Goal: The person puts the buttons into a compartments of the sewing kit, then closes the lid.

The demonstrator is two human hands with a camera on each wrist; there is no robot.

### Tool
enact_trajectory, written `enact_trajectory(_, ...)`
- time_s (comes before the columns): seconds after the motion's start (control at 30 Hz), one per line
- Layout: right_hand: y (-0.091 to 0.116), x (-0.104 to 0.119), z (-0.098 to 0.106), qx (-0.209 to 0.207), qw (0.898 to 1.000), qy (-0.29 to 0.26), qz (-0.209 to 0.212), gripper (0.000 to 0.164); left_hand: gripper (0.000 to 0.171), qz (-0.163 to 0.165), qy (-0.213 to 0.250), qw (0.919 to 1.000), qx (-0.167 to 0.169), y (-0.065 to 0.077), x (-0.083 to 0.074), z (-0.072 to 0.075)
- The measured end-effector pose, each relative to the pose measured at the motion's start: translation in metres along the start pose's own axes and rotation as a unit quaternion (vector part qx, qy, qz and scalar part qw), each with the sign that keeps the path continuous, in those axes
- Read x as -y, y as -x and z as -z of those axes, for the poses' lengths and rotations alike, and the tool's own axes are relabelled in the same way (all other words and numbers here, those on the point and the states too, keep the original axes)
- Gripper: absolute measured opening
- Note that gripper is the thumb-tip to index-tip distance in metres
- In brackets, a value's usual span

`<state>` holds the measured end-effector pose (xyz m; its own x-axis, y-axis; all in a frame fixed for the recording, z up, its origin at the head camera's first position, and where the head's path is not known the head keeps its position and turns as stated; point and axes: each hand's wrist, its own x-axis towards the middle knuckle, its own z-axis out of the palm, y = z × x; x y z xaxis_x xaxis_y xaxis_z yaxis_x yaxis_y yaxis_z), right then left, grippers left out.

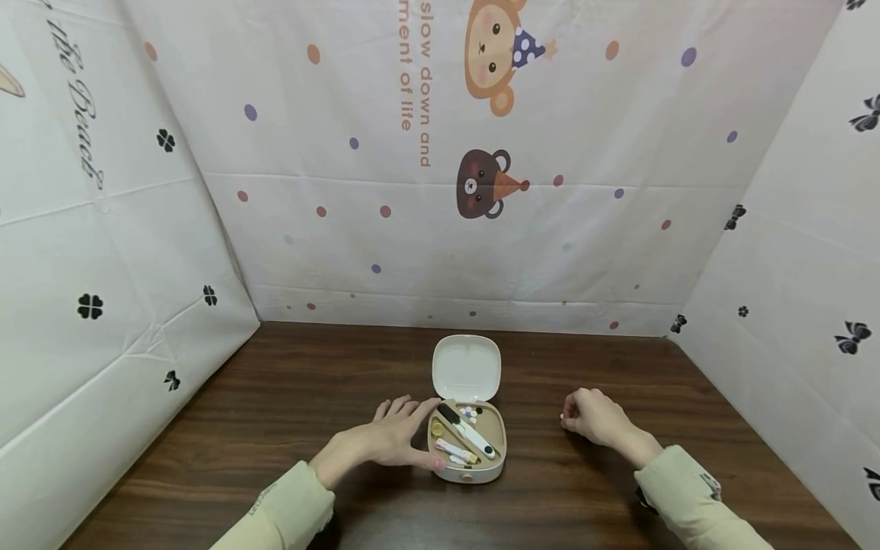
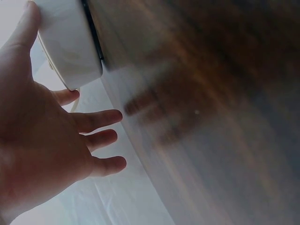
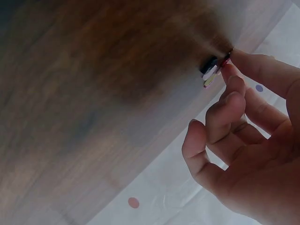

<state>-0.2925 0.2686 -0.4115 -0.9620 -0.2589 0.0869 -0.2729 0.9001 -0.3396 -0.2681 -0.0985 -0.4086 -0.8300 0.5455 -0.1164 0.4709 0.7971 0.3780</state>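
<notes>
A small white case (image 1: 470, 474) lies open on the table, its lid (image 1: 467, 368) tipped back. My left hand (image 1: 393, 439) is at its left side, thumb and index finger straight and spread against the wall, the other fingers extended. Inside the case are a white tool with a black end (image 1: 474, 438), a striped, light-coloured roll (image 1: 457, 451), a small yellow round piece (image 1: 437, 429) and several flower-like coloured pieces (image 1: 469, 413). To the right, my right hand (image 1: 596, 416) pinches a tiny multicoloured piece (image 3: 211, 74) between thumb and index finger, low over the table; its kind is unclear.
The dark wooden table (image 1: 330, 351) meets a white printed cloth (image 1: 385, 244) at the back. More cloth walls rise on the left (image 1: 124, 344) and right (image 1: 777, 336). Bare wood lies between the case and my right hand.
</notes>
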Motion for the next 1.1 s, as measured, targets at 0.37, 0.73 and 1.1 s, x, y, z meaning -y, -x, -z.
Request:
enact_trajectory(0.37, -0.0008, 0.0012, 0.0018, 0.001, 1.0, 0.001, -0.003, 0.016, 0.1, 0.0, 0.004, 1.0, -0.002, -0.0002, 0.0009, 0.0007)
enact_trajectory(0.73, 0.0005, -0.0019, -0.0041, 0.003, 1.0, -0.01, -0.023, 0.019, 0.101, 0.0, -0.01, 1.0, 0.0, 0.0003, -0.0007, -0.0004)
enact_trajectory(1.1, -0.0012, -0.0021, -0.0028, 0.004, 1.0, -0.004, -0.022, 0.02, 0.101, -0.002, -0.004, 1.0, -0.003, 0.0001, 0.0001, -0.0005)
